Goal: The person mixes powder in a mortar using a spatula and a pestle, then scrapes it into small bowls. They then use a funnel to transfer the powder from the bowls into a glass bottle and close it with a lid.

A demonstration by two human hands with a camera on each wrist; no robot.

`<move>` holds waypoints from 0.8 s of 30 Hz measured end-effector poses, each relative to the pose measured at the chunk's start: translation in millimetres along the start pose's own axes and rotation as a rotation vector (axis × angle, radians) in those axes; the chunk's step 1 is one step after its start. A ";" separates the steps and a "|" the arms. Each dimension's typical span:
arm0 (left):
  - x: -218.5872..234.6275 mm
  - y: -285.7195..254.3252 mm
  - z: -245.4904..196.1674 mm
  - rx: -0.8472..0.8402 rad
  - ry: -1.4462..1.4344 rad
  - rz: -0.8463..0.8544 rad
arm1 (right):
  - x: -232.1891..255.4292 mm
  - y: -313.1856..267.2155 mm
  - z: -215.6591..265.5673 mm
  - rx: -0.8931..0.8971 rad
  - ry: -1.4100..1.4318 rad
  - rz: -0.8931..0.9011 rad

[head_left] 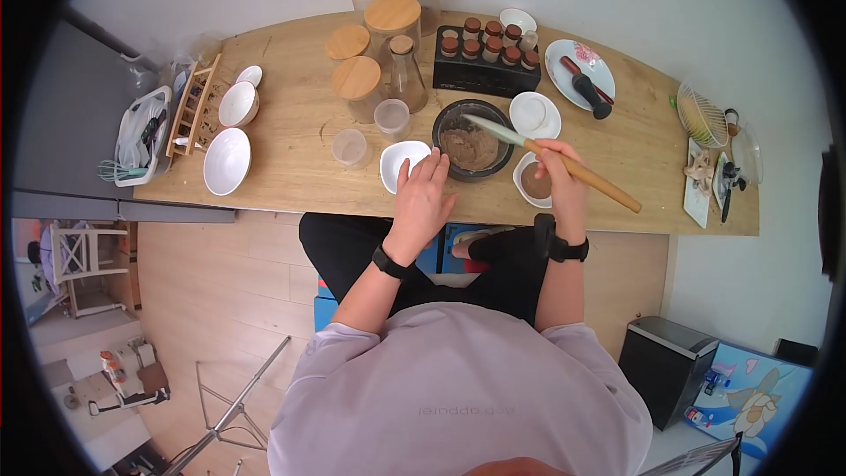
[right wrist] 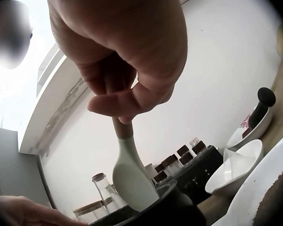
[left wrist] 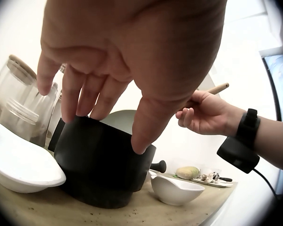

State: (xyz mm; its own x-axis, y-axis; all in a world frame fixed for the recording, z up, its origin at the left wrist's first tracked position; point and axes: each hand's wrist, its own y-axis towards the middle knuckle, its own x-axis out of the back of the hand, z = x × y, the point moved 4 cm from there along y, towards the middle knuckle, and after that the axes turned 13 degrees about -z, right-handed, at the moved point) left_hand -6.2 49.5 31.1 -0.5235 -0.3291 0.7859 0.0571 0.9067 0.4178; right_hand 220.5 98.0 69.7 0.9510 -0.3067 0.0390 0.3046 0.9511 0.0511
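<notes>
My right hand [head_left: 564, 185] grips the wooden handle of a silicone spatula [head_left: 498, 130] with a pale green head. That head reaches over a black bowl [left wrist: 101, 162], which contains a brown, crumbly mixture [head_left: 471, 152]. At the bowl's near-left rim is my left hand [head_left: 423, 198], its fingers extended at the edge and its thumb spread apart. A white dish [head_left: 393, 178] sits just left of the bowl. Below my right hand stands a small white bowl with brown powder [head_left: 536, 182] in it.
Behind the bowl is a black rack [head_left: 485, 81] of spice jars. Glass canisters with wooden lids [head_left: 357, 78] and plastic cups [head_left: 350, 148] stand to the left. Further right lie a stacked white dish [head_left: 535, 115] and a floral plate [head_left: 560, 57]. White bowls [head_left: 227, 161] line the left end.
</notes>
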 end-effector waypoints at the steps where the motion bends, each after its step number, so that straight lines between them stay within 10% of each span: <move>1: -0.1 0.5 -0.6 0.003 -0.004 0.007 | -2.4 2.6 2.3 0.033 -0.014 -0.022; 10: -2.5 0.5 -3.4 -0.025 0.068 0.021 | -12.6 14.4 30.2 0.134 -0.174 0.181; 16: -1.1 0.1 -10.8 -0.037 0.166 0.022 | -23.6 26.7 55.3 0.713 -0.451 0.283; 24: -1.9 0.6 -13.9 -0.051 0.222 0.058 | -35.3 29.2 64.4 0.622 -0.397 0.169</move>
State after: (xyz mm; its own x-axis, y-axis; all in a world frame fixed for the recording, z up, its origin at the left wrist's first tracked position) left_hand 6.6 47.0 36.2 -0.3190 -0.3322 0.8876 0.1274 0.9130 0.3875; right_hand 192.4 134.2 134.1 0.8560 -0.2606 0.4465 -0.0415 0.8263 0.5617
